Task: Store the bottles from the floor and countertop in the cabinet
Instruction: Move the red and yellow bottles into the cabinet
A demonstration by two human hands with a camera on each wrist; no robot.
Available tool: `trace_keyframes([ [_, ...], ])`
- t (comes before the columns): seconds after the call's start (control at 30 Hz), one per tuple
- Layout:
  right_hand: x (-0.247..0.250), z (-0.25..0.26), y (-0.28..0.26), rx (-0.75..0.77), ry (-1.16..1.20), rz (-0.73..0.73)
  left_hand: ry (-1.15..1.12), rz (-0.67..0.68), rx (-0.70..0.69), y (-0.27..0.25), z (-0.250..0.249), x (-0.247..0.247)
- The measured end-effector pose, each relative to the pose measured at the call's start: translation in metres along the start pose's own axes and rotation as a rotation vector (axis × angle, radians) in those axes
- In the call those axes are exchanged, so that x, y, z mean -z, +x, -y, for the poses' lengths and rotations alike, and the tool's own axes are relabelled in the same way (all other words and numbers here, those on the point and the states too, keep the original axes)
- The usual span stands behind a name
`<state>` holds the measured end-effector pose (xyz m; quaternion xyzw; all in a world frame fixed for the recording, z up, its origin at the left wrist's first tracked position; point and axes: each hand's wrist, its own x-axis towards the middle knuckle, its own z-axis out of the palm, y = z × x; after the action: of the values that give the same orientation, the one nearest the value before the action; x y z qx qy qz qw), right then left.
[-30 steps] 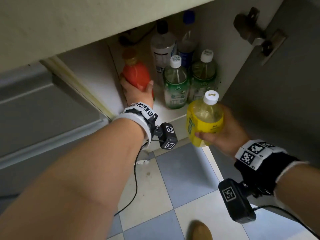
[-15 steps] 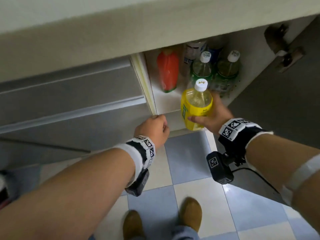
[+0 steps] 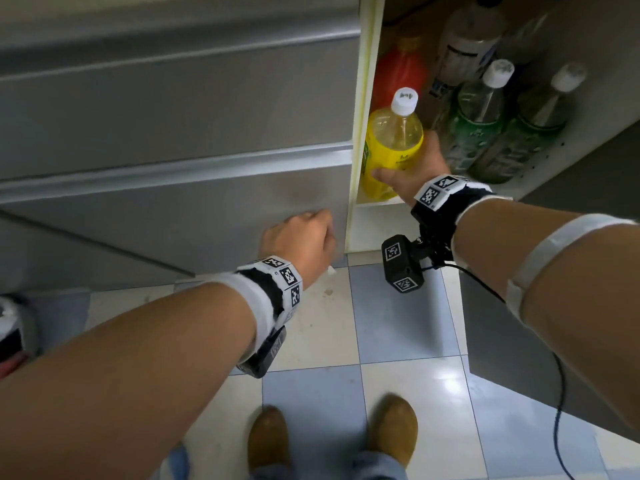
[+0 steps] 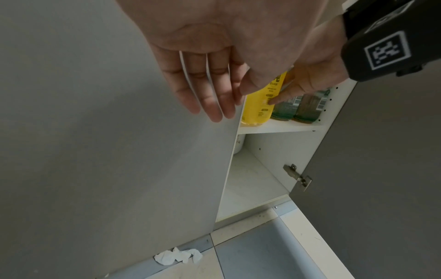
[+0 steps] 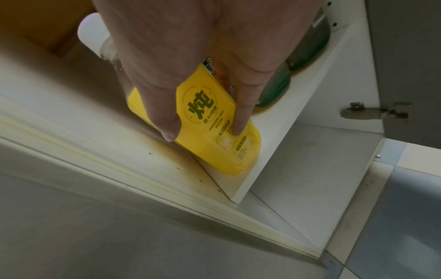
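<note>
Right hand: right hand [image 3: 412, 168] wraps the yellow bottle [image 3: 393, 147] low on its label, thumb [image 5: 167, 120] on the near face and a finger [image 5: 241, 117] beside it, so the base can be steered onto the shelf
Yellow bottle: upright to slightly tilted at the front left corner of the shelf [image 4: 281, 127], hard against the left wall [image 5: 95, 120]; base appears to rest on the shelf board, though full contact cannot be confirmed
Reason for placement: judged the only free slot at the front, since the other places are taken
Left hand: left hand [image 4: 214, 62] holds nothing, fingers straight and relaxed, lying close to the grey panel [image 3: 173, 109] beside the opening; whether it touches the panel cannot be told. Judged kept out of the way, or steadying the body
Red bottle: red bottle [image 3: 398, 76] stands directly behind the yellow one, along the same wall
Green bottles: two green bottles [image 3: 479, 123] stand side by side to the right of the yellow one, near the front edge
Clear bottle: clear bottle [image 3: 465, 39] at the rear of the shelf, top out of view
Door: door [image 4: 381, 169] swung open to the right on its hinge [image 4: 297, 177], leaving access clear
Lower compartment: space under the shelf shows a pale object at its left, too hidden to name
Floor: crumpled paper [image 4: 177, 257] lies on the tiles at the panel's foot
Stage: release not yet made
</note>
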<state>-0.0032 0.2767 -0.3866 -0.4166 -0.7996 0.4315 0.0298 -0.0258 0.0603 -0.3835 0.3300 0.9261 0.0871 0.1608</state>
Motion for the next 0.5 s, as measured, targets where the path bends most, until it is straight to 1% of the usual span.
trace_keyframes([
  [0.13, 0.001, 0.007, 0.001, -0.012, -0.012, 0.004, -0.031, -0.007, 0.026, 0.003, 0.003, -0.006],
  [0.23, 0.004, 0.009, -0.014, -0.091, -0.053, 0.008, -0.044, 0.006, 0.04, -0.003, 0.001, -0.004],
  [0.33, 0.012, 0.008, -0.052, -0.137, -0.249, 0.096, -0.069, 0.029, 0.051, -0.015, -0.01, 0.009],
  [0.43, 0.033, 0.012, -0.101, -0.078, -0.478, 0.234, -0.128, 0.053, 0.047, -0.035, -0.028, 0.033],
  [0.5, 0.056, 0.022, -0.137, -0.028, -0.629, 0.286, -0.143, 0.066, 0.018, -0.049, -0.043, 0.054],
])
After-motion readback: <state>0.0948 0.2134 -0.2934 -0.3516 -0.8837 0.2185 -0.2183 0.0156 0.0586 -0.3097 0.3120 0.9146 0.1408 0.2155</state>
